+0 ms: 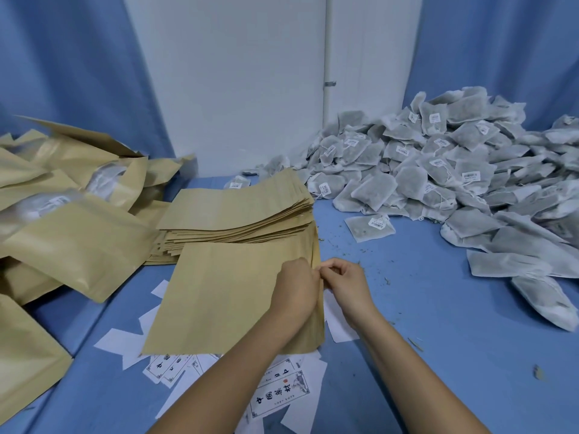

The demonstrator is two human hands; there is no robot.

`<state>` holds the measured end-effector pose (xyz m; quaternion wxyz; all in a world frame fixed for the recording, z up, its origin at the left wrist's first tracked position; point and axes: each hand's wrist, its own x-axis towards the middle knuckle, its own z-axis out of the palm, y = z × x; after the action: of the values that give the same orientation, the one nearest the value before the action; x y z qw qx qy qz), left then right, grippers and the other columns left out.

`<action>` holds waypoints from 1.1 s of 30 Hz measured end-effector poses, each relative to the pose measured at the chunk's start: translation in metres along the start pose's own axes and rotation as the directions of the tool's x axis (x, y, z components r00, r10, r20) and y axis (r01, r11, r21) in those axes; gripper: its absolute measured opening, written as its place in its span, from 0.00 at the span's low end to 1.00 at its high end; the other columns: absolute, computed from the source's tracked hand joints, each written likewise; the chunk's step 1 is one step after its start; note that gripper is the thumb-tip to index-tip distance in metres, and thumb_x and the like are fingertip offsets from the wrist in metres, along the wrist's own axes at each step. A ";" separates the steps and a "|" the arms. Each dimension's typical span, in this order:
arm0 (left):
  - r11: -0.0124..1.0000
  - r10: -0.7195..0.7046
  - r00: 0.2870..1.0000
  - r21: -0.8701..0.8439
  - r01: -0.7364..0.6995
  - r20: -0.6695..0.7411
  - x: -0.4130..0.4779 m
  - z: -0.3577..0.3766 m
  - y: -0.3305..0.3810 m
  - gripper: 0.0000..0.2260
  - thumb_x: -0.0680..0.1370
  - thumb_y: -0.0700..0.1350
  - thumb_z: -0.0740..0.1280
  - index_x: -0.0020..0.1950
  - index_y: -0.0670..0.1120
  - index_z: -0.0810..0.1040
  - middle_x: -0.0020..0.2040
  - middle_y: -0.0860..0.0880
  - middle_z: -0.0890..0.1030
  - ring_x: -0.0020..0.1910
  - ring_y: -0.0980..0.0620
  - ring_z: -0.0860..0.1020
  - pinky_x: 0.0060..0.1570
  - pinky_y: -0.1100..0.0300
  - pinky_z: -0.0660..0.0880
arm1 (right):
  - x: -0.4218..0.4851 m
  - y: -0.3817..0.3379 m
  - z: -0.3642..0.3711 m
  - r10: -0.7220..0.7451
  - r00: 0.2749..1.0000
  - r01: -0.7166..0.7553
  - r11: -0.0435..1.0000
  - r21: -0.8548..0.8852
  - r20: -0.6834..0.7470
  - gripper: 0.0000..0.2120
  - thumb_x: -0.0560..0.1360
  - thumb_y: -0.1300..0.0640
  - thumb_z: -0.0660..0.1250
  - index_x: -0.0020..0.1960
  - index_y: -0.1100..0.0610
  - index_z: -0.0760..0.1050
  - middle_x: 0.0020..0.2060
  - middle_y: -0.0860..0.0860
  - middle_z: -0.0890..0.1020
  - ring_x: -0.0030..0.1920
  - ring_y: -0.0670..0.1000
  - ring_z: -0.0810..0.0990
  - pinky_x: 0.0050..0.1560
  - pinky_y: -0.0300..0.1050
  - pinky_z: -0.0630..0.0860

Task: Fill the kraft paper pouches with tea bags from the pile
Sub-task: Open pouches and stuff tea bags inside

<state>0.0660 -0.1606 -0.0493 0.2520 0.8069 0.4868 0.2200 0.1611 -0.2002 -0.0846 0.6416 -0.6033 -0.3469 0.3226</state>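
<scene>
Most of the job looks undone. A big heap of grey-white mesh tea bags (438, 170) with small white tags covers the right side of the blue-covered counter (438, 324), well apart from the pouches.

At the left lies a loose heap of tan kraft paper pouches (72, 233) with clear windows. They are puffed out and some show tea bags inside, so I judge these filled.

In the middle sits a thick stack of flat, empty kraft pouches (238, 211), which suggests many are yet to be filled.

Just in front of the stack, one flat kraft paper pouch (225, 296) lies on the counter, with nothing in it that I can see. Both hands meet at its right edge: the left hand (294, 286) and the right hand (347, 283) have their fingers (332, 269) curled together, pinching that edge, probably to open it.

Printed white paper labels (282, 393) lie scattered below. One lone tea bag (369, 227) rests near the pile's edge.
</scene>
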 end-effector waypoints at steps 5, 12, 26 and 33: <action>0.991 0.090 0.993 -0.096 -0.097 -0.074 0.000 -0.007 -0.003 0.04 0.73 0.34 0.59 0.39 0.38 0.70 0.32 0.45 0.69 0.31 0.48 0.65 0.28 0.58 0.59 | -0.002 -0.004 0.001 -0.006 1.000 0.006 1.000 -0.029 0.026 0.13 0.72 0.70 0.63 0.32 0.58 0.79 0.28 0.51 0.79 0.29 0.46 0.74 0.35 0.38 0.71; 0.982 0.115 0.980 -0.127 -0.137 -0.161 -0.011 -0.002 -0.004 0.10 0.74 0.35 0.59 0.54 0.37 0.75 0.31 0.49 0.72 0.29 0.51 0.69 0.29 0.64 0.65 | -0.005 -0.004 0.005 0.009 1.000 -0.009 1.000 -0.011 -0.014 0.11 0.71 0.70 0.63 0.33 0.60 0.79 0.28 0.52 0.79 0.31 0.47 0.75 0.39 0.43 0.74; 0.943 0.002 0.984 -0.327 -0.061 -0.178 -0.002 -0.009 -0.017 0.09 0.73 0.33 0.61 0.34 0.42 0.74 0.35 0.47 0.67 0.33 0.51 0.66 0.31 0.70 0.63 | -0.004 -0.004 0.003 0.166 0.986 -0.162 0.977 0.141 -0.018 0.12 0.75 0.69 0.60 0.35 0.60 0.75 0.30 0.54 0.76 0.30 0.47 0.73 0.32 0.37 0.71; 0.955 0.213 0.958 -0.168 -0.246 -0.190 -0.004 -0.021 -0.004 0.06 0.71 0.31 0.60 0.40 0.38 0.76 0.30 0.49 0.66 0.31 0.52 0.65 0.37 0.59 0.65 | -0.004 -0.013 0.007 -0.540 0.841 0.444 0.694 -0.567 -0.002 0.07 0.68 0.70 0.65 0.42 0.60 0.73 0.41 0.50 0.75 0.44 0.47 0.69 0.45 0.31 0.65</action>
<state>0.0496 -0.1584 -0.0360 0.2581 0.8087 0.3859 0.3612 0.1528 -0.2001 -0.0719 0.5321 -0.6695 -0.5175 -0.0265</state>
